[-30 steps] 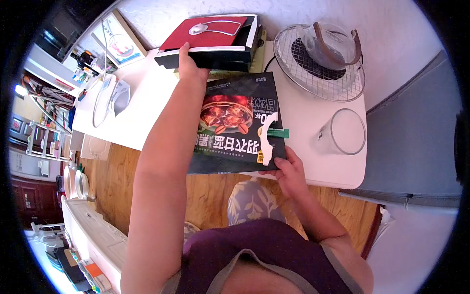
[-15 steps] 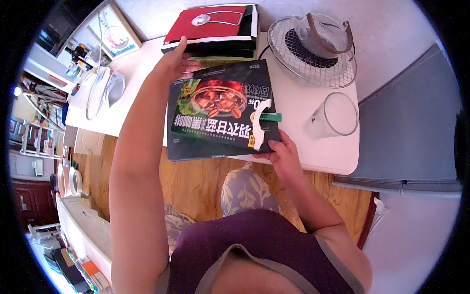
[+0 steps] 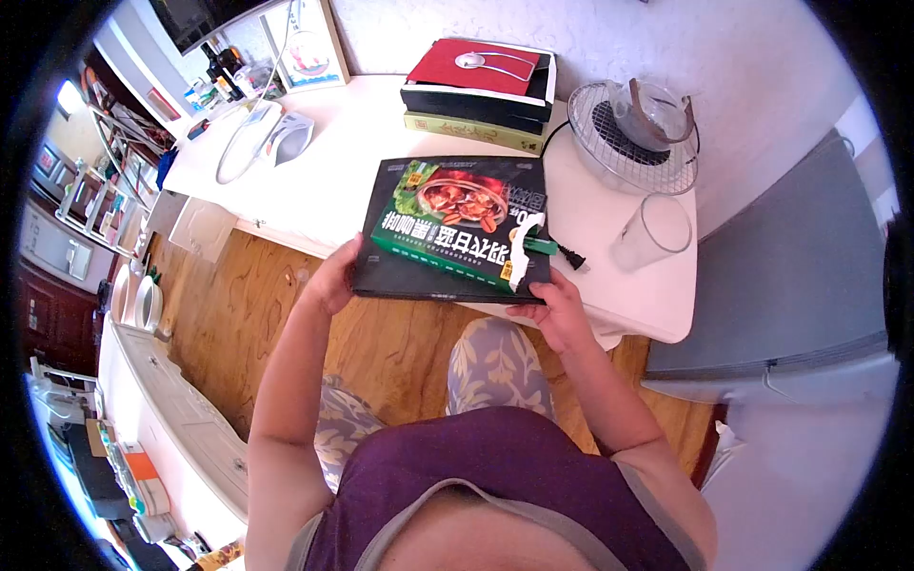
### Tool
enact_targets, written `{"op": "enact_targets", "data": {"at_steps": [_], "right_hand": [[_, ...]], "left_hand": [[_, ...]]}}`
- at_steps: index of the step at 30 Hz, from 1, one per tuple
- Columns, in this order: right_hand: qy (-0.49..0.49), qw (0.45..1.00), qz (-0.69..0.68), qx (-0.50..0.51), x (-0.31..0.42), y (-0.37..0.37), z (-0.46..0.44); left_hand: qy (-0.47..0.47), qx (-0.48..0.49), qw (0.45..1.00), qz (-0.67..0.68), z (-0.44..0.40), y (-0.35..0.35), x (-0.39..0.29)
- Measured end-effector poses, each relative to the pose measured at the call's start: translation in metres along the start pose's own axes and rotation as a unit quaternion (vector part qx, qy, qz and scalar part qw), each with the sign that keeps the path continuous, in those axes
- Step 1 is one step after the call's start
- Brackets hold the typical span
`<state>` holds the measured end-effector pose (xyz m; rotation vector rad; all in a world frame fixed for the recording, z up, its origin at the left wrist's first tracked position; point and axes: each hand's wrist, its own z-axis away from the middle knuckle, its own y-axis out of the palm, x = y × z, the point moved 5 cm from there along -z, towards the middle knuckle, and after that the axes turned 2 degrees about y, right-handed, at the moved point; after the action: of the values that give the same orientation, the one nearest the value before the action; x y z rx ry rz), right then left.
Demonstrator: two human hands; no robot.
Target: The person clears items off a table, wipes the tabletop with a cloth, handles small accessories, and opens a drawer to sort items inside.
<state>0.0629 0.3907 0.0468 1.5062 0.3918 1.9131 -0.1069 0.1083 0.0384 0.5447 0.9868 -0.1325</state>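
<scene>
Between my two hands is a flat black box (image 3: 381,277) at the front edge of the white table. My left hand (image 3: 335,276) grips its near left corner. At the near right corner, my right hand (image 3: 557,309) holds it with the thumb on top and fingers below. A green and black coffee box (image 3: 447,233) lies upside down to my view on the flat box. Its right end is torn open in a ragged white edge, and a green packet (image 3: 541,246) sticks out there.
Behind stands a stack with a red box (image 3: 471,67) above a yellow-green box (image 3: 473,130). To the right are a glass teapot (image 3: 652,119) on a wire-grid stove (image 3: 595,157), a drinking glass (image 3: 650,233) and a black plug (image 3: 573,258). A grey cabinet (image 3: 762,276) borders the table.
My left hand has come from the far edge, by the red-topped stack, to the near left corner of the flat black box. My right hand keeps its hold. The camera view has shifted.
</scene>
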Motion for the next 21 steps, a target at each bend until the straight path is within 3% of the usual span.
{"op": "enact_targets", "data": {"at_steps": [5, 7, 8, 9, 10, 11, 13, 17, 21], "right_hand": [[0.079, 0.994, 0.076, 0.026, 0.017, -0.007, -0.006], [0.082, 0.965, 0.247, -0.006, 0.022, -0.008, -0.007], [-0.002, 0.939, 0.340, -0.045, 0.030, -0.007, -0.003], [-0.003, 0.938, 0.342, -0.052, 0.031, -0.011, 0.001], [-0.186, 0.844, 0.491, -0.109, 0.050, -0.016, 0.008], [-0.354, 0.692, 0.609, -0.155, 0.068, -0.015, 0.021], [-0.466, 0.659, 0.551, -0.209, 0.096, -0.030, 0.042], [-0.475, 0.665, 0.438, -0.375, 0.136, -0.052, 0.077], [-0.388, 0.687, 0.471, -0.395, 0.135, -0.106, 0.029]], "left_hand": [[-0.055, 0.032, 0.994, 0.087, 0.008, 0.002, 0.036], [-0.027, 0.006, 0.989, 0.144, 0.012, 0.000, 0.043], [-0.011, -0.015, 0.987, 0.158, 0.014, -0.006, 0.047], [-0.016, -0.009, 0.987, 0.160, 0.019, -0.007, 0.048], [0.007, -0.013, 0.985, 0.171, 0.022, -0.010, 0.048], [0.029, -0.018, 0.983, 0.182, 0.025, -0.010, 0.049], [0.049, -0.019, 0.980, 0.191, 0.035, -0.008, 0.051], [0.127, -0.028, 0.969, 0.210, 0.049, -0.046, 0.061], [0.165, -0.046, 0.959, 0.227, 0.084, -0.042, 0.030]]}}
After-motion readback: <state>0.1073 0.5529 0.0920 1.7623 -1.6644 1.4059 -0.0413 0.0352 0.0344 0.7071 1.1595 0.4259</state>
